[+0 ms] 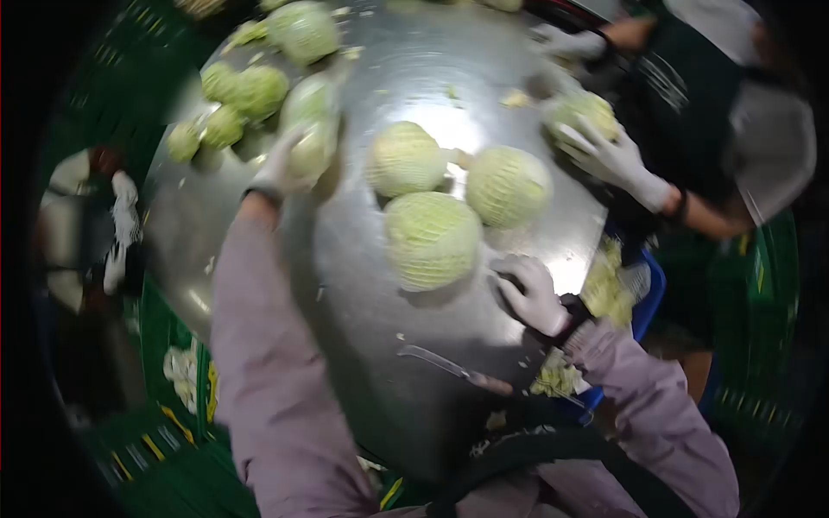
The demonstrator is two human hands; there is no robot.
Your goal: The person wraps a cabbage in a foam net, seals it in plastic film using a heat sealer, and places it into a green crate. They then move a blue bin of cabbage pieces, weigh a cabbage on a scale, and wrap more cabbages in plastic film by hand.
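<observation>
My left hand, in a white glove, grips the side of a pale green cabbage at the left of the metal table. Blur softens its outline, and another pale head appears right behind it. My gloved right hand is held over the table with nothing visible in it, thumb and fingers apart. Close to it are three netted-looking cabbages: one in front, one at right and one behind. A knife lies on the table nearer my body, its handle towards the right.
Several small cabbages and a larger one stand at the far left of the metal table. Across on the right, a co-worker's gloved hands hold a cabbage. Leaf trimmings fill a blue container. Green crates surround the table.
</observation>
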